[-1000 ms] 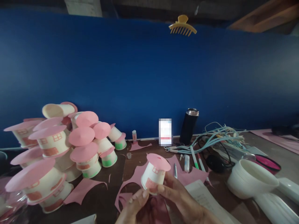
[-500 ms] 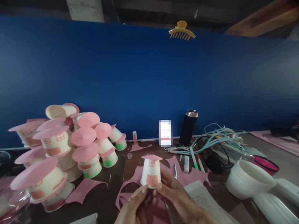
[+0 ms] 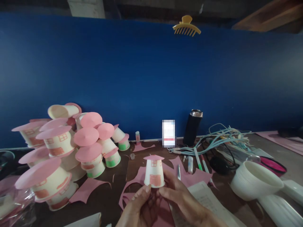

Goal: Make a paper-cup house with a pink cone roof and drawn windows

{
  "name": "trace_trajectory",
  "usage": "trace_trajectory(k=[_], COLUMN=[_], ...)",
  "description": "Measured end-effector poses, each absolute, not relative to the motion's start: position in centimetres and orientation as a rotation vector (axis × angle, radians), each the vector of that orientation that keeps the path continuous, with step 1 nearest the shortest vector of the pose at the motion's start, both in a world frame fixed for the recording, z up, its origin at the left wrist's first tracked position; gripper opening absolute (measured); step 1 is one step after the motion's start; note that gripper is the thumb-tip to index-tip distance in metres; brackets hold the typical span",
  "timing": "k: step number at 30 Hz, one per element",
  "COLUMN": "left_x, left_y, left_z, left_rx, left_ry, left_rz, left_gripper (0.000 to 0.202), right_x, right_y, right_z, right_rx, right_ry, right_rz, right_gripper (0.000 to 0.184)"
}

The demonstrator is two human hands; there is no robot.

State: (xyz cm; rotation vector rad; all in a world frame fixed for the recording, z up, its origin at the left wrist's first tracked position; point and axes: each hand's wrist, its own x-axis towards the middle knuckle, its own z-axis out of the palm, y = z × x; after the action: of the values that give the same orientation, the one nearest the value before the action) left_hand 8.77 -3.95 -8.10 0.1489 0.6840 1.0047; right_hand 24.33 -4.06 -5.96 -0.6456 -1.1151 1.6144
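One blue wall [image 3: 142, 75] stands far. Near centre, one left hand [image 3: 138, 206] and one right hand [image 3: 182, 198] pinch one upright pink-roofed cup [image 3: 153, 170] by its base; it bears one drawn door [image 3: 155, 180]. Two markers [image 3: 197, 158] lie farther right.

Shot from head height, tipped forward and down over the table [image 3: 104, 200]. Sits pretty close to the hands [image 3: 180, 197] at 6 o'clock, facing the blue wall [image 3: 151, 72] toward 12.
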Motion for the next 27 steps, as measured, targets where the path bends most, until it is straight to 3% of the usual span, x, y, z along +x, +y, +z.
trace_trajectory(k=[16, 27], left_x=[8.5, 8.4], left_y=[-3.0, -2.5], left_z=[-7.8, -8.6], left_rx=[0.152, 0.171], left_ry=[0.659, 0.609], left_rz=[1.035, 1.036], left_gripper=[0.006, 0.003], right_x=[23.4, 23.5], right_y=[-3.8, -3.6], right_z=[-5.9, -6.2], right_rx=[-0.713, -0.707], right_ry=[-1.048, -1.052], right_rz=[1.581, 1.582], right_gripper=[0.045, 0.058])
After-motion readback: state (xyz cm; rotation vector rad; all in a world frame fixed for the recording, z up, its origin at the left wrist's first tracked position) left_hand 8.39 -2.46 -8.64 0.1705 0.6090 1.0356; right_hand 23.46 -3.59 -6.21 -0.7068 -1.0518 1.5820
